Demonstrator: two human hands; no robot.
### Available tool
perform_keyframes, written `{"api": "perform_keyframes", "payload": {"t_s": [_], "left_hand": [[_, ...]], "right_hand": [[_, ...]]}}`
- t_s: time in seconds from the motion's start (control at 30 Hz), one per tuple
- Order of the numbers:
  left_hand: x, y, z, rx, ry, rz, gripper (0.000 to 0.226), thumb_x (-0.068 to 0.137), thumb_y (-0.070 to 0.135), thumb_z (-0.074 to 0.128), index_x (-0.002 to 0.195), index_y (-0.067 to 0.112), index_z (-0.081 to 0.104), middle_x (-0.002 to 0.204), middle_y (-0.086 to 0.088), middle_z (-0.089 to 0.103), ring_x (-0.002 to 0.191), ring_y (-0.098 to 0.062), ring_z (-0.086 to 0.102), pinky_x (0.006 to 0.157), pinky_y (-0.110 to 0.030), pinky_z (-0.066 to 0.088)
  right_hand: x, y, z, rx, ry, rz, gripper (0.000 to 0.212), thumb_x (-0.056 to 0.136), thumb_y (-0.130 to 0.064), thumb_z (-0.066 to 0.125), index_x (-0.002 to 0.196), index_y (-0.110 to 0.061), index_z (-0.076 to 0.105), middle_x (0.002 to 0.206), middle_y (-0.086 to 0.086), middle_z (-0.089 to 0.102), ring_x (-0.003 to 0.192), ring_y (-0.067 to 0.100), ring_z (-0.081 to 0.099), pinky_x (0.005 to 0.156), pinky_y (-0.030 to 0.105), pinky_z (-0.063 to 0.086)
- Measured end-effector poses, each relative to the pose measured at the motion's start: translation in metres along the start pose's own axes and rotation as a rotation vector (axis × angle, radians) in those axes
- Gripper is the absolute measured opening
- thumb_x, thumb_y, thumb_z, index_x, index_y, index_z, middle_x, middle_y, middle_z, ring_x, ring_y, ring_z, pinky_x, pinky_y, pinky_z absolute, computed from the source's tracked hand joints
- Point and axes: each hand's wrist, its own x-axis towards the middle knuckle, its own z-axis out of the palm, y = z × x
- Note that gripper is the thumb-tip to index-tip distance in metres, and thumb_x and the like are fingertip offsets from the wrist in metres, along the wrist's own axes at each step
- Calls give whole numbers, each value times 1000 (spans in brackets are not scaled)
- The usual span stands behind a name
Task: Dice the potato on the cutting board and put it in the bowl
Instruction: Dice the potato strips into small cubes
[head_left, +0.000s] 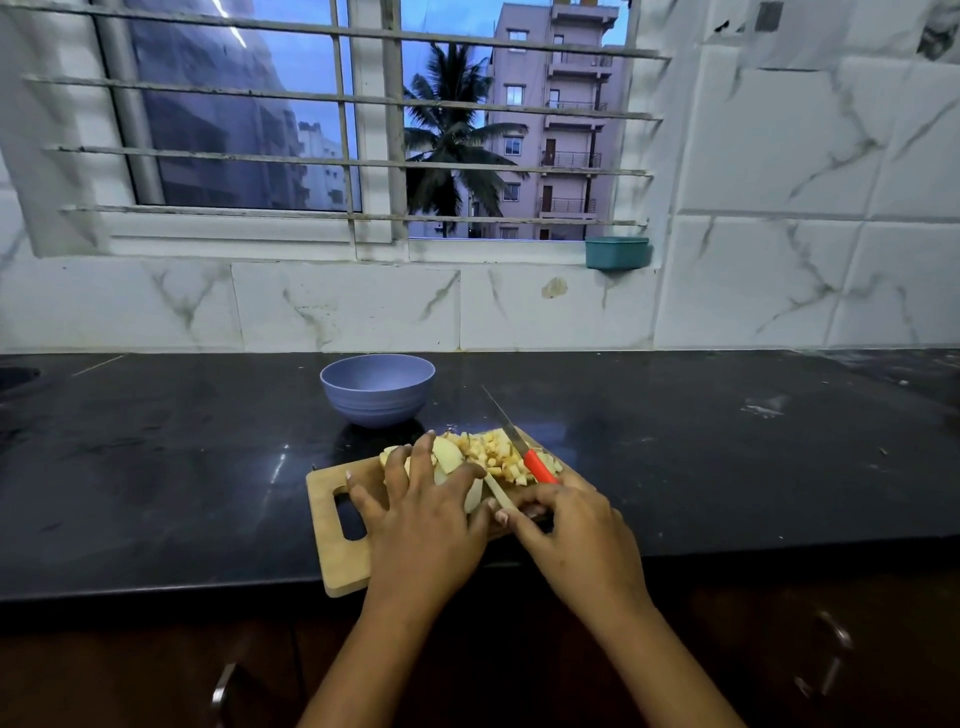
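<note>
barred window (363, 130), marble tile wall (779, 182), blk counter (156, 467)

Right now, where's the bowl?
Head view, centre: the bowl sits on the black counter just behind the cutting board, a little left of the knife blade's tip.
</note>
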Motion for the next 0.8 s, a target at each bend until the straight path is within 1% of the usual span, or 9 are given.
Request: {"api": "perform_keyframes", "payload": {"t_s": [0.1,0.2,0.3,0.43,0.5,0.57,0.63,0.73,0.8], "left_hand": [[1,1,-1,-21,11,-15,37,95,47,37,131,49,38,157,4,3,143,-22,-5,109,-63,-5],[0,1,-1,-33,28,-22,36,96,34,37,129,48,39,156,4,5,143,-22,-3,109,-64,-2],[-1,-1,0,11,43,-12,37,97,29,35,129,48,38,156,3,2,142,-24,-5,108,-65,1],[1,-1,-1,30,14,13,49,95,23,38,134,51,30,156,2,-5,142,-25,-7,107,-66,3],[2,-2,-2,25,-27,30,50,96,23,36,135,53,30,156,4,-8,142,-25,-9,107,-68,3],[4,-3,-2,1,-64,40,46,97,26,33,134,53,34,157,6,-8,142,-25,-10,107,-69,1],[5,-2,-2,-24,-81,40,37,99,34,31,133,49,35,157,6,-5,143,-25,-10,108,-70,2],[5,-2,-2,-40,-82,32,30,99,42,31,128,42,38,156,5,1,142,-24,-7,108,-68,5],[4,-3,-2,-54,-74,36,26,98,44,35,122,39,42,155,6,4,142,-22,-5,109,-67,6]], "right_hand": [[3,-1,3,37,2,35,20,86,-48,63,98,-34,70,93,-15,52,75,1,55,59,15,45],[2,0,3,45,-5,25,17,88,-39,61,101,-30,70,96,-14,51,80,3,56,65,18,49],[3,3,-3,86,-56,6,18,89,-32,61,105,-32,69,98,-15,50,81,1,55,69,16,48],[7,10,-10,124,-100,-7,21,89,-20,61,102,-32,71,96,-15,52,76,-1,52,63,11,39],[8,11,-11,118,-98,-3,21,90,-20,60,102,-33,71,95,-16,51,78,-1,53,64,11,40],[7,11,-9,136,-94,-12,22,90,-23,61,104,-36,70,97,-17,51,83,0,54,69,14,46],[6,9,-10,142,-103,-19,21,87,-33,64,107,-38,69,99,-18,52,86,0,55,75,21,51],[4,5,-8,75,-128,-16,30,82,-47,67,111,-40,66,104,-18,52,92,1,57,79,27,53],[4,5,-8,81,-103,-15,24,84,-42,68,107,-40,67,102,-18,52,91,0,56,79,25,52]]}}
